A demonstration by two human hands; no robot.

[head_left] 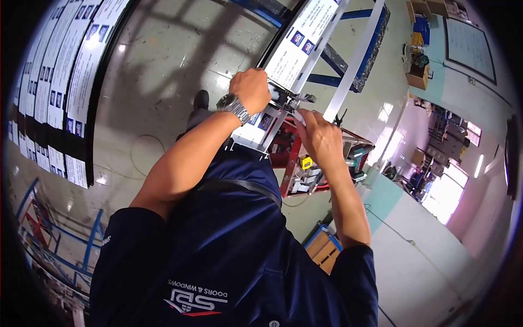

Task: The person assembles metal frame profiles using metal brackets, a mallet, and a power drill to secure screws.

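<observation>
My left hand [250,90], with a metal watch on its wrist, is closed at the edge of a long profile [291,60] covered in printed white film. Its fingertips are turned away, so what they hold is hidden. My right hand [320,139] is closed around a small pale piece [299,116] whose kind I cannot make out. Between the two hands lies a dark metal fitting [284,99] at the joint of the profile and a shorter film-covered section [256,128]. The section reaches back close to my waist.
A red cart [289,180] holds tools, among them a yellow tape measure [306,162]. Blue stands [340,62] carry the profile. Stacked film-covered profiles [60,82] stand at the left, and a blue rack [60,245] at the lower left. A pale wall [414,256] runs along the right.
</observation>
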